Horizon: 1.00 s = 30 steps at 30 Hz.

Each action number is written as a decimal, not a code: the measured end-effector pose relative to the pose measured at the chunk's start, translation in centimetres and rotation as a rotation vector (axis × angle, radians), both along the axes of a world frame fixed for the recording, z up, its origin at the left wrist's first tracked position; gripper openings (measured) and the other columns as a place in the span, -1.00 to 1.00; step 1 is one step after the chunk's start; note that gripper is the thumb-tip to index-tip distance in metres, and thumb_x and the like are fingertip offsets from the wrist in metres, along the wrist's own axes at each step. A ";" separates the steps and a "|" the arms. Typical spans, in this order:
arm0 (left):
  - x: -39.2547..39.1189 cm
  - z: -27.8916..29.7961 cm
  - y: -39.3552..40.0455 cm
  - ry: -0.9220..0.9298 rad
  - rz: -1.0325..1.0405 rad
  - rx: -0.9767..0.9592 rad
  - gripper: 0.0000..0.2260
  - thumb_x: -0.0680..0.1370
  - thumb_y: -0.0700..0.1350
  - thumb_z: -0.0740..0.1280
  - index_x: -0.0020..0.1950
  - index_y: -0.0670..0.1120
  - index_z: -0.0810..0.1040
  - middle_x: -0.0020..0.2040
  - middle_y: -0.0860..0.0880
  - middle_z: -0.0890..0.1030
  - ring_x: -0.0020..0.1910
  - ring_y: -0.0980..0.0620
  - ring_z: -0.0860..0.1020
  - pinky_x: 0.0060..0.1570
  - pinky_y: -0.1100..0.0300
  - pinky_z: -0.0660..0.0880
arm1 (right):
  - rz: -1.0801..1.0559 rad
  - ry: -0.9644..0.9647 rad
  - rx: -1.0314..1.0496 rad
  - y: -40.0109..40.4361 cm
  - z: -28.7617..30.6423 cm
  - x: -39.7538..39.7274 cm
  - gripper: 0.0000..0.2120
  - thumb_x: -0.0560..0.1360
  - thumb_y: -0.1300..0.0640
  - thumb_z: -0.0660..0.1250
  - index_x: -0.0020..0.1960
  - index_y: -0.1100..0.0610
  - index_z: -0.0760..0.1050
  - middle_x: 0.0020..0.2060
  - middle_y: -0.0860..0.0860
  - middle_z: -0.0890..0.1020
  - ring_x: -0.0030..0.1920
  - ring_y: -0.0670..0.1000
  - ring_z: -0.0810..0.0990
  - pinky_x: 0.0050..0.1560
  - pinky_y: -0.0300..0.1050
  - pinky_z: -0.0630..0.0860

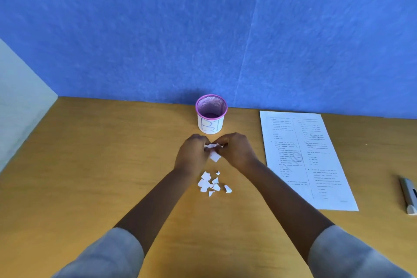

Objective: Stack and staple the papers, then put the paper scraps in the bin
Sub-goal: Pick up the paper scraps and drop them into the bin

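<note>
Wood-toned laminate covers the counter (112, 153) in front of you, with a blue felt wall (203, 29) behind it. Your left hand (194, 153) is curled shut, fingertips pinching a few white paper scraps (214, 156) in the middle, just in front of the bin (211, 114). The bin is a small purple mesh cup with a white paper label, standing upright against the wall. More loose scraps (211, 184) lie on the counter between your forearms, nearer to you. Your right hand (237, 151) is closed too, its fingertips meeting the left on the same pinched scraps. To the right, the printed papers (304, 160) lie flat, and the stapler (409, 196) rests at the counter's far right edge.
</note>
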<state>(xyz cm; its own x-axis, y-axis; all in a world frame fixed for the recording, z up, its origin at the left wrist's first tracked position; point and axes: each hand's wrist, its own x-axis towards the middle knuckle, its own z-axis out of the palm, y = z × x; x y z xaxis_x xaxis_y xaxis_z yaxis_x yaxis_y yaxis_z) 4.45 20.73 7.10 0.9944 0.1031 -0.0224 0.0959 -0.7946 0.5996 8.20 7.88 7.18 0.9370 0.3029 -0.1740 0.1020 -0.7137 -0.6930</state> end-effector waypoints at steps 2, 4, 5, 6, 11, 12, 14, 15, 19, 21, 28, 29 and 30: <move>1.6 1.4 0.1 -0.048 0.000 -0.010 -0.89 0.47 -0.24 0.32 -0.08 -0.25 0.59 -0.08 -0.22 0.57 -0.15 -0.13 0.52 -0.27 0.18 0.29 | -0.005 -0.040 -0.002 0.2 1.5 1.5 -0.86 0.43 0.17 0.40 -0.05 0.15 0.68 -0.12 0.09 0.71 -0.15 -0.01 0.61 -0.17 -0.20 0.45; 3.3 2.7 0.3 -0.086 0.013 -0.033 -0.91 0.47 -0.25 0.32 -0.14 -0.25 0.60 -0.14 -0.21 0.60 -0.19 -0.13 0.52 -0.31 0.16 0.30 | -0.025 -0.062 0.009 0.3 2.9 3.0 -0.90 0.42 0.17 0.41 -0.23 0.14 0.67 -0.32 0.08 0.65 -0.30 -0.05 0.51 -0.30 -0.21 0.34; 4.1 3.2 0.4 -0.096 0.018 -0.046 -0.91 0.47 -0.24 0.32 -0.18 -0.25 0.59 -0.18 -0.20 0.61 -0.23 -0.12 0.52 -0.33 0.16 0.30 | -0.044 -0.068 0.017 0.5 3.5 3.8 -0.81 0.42 0.16 0.40 -0.37 0.07 0.61 -0.43 0.01 0.57 -0.36 -0.07 0.45 -0.35 -0.22 0.29; 5.1 3.8 0.5 -0.101 0.022 -0.058 -0.89 0.47 -0.23 0.33 -0.21 -0.24 0.58 -0.23 -0.19 0.61 -0.26 -0.11 0.51 -0.35 0.17 0.28 | -0.067 -0.078 0.015 0.7 4.2 4.5 -0.71 0.42 0.16 0.39 -0.46 0.00 0.52 -0.50 -0.06 0.49 -0.39 -0.08 0.41 -0.41 -0.25 0.25; 8.9 5.0 0.7 -0.072 0.055 -0.124 -0.83 0.50 -0.16 0.31 -0.04 -0.24 0.61 -0.10 -0.20 0.66 -0.10 -0.12 0.58 -0.25 0.21 0.32 | -0.147 -0.075 0.017 2.2 5.5 7.7 -0.85 0.46 0.21 0.32 -0.04 0.14 0.65 -0.16 0.03 0.63 -0.13 0.01 0.56 -0.24 -0.23 0.37; 9.3 5.0 0.7 -0.065 0.059 -0.133 -0.83 0.50 -0.18 0.30 0.00 -0.23 0.61 -0.04 -0.20 0.66 -0.04 -0.12 0.59 -0.22 0.21 0.34 | -0.153 -0.067 0.011 2.4 5.4 8.1 -0.82 0.46 0.23 0.31 -0.01 0.14 0.65 -0.13 0.04 0.63 -0.12 0.02 0.57 -0.24 -0.21 0.39; 10.1 5.0 0.8 -0.045 0.066 -0.154 -0.80 0.51 -0.23 0.27 0.08 -0.22 0.59 0.04 -0.20 0.64 0.04 -0.12 0.58 -0.12 0.20 0.42 | -0.127 -0.040 -0.010 2.6 5.3 8.8 -0.81 0.45 0.24 0.30 -0.02 0.15 0.65 -0.16 0.07 0.63 -0.19 0.02 0.54 -0.37 -0.23 0.35; 10.3 4.9 0.8 -0.034 0.065 -0.158 -0.78 0.50 -0.24 0.26 0.10 -0.22 0.58 0.06 -0.20 0.63 0.06 -0.12 0.57 -0.06 0.16 0.45 | -0.099 -0.028 -0.030 2.7 5.2 9.0 -0.82 0.43 0.24 0.31 -0.02 0.16 0.64 -0.17 0.09 0.63 -0.21 0.01 0.52 -0.42 -0.25 0.33; 10.5 4.4 1.0 -0.022 0.033 -0.087 -0.72 0.49 -0.27 0.25 0.19 -0.20 0.52 0.14 -0.22 0.61 0.15 -0.18 0.53 0.06 0.13 0.43 | -0.009 -0.048 -0.117 2.3 4.8 9.4 -0.83 0.45 0.25 0.27 -0.02 0.16 0.60 -0.18 0.05 0.55 -0.16 0.02 0.48 -0.39 -0.32 0.29; 10.1 4.2 1.0 -0.024 0.014 -0.061 -0.62 0.49 -0.30 0.22 0.30 -0.14 0.45 0.22 -0.20 0.57 0.21 -0.17 0.51 0.11 0.15 0.42 | 0.000 -0.059 -0.075 1.7 5.0 9.2 -0.75 0.45 0.28 0.24 0.04 0.10 0.60 -0.16 -0.05 0.52 -0.12 -0.02 0.45 -0.33 -0.32 0.29; 5.9 2.4 1.0 -0.326 0.003 -0.043 -0.62 0.47 -0.37 0.25 0.27 -0.14 0.47 0.26 -0.15 0.50 0.21 -0.09 0.48 0.13 0.26 0.38 | -0.155 -0.180 0.195 -1.4 3.9 5.0 -0.65 0.45 0.36 0.23 0.15 0.11 0.58 0.12 0.01 0.65 0.15 -0.02 0.59 0.07 -0.37 0.39; 4.8 1.8 0.9 -0.352 0.003 -0.039 -0.63 0.46 -0.37 0.27 0.25 -0.15 0.47 0.24 -0.16 0.49 0.18 -0.09 0.49 0.10 0.23 0.41 | -0.143 -0.197 0.154 -1.9 3.2 4.2 -0.66 0.45 0.34 0.27 0.17 0.10 0.57 0.15 0.01 0.64 0.17 -0.03 0.57 0.08 -0.38 0.37; 3.7 1.1 0.7 -0.359 0.007 -0.036 -0.64 0.45 -0.37 0.28 0.24 -0.16 0.48 0.23 -0.17 0.48 0.16 -0.09 0.50 0.07 0.21 0.43 | -0.121 -0.205 0.096 -2.3 2.4 3.5 -0.66 0.46 0.33 0.29 0.19 0.09 0.55 0.18 0.01 0.61 0.19 -0.02 0.55 0.11 -0.37 0.35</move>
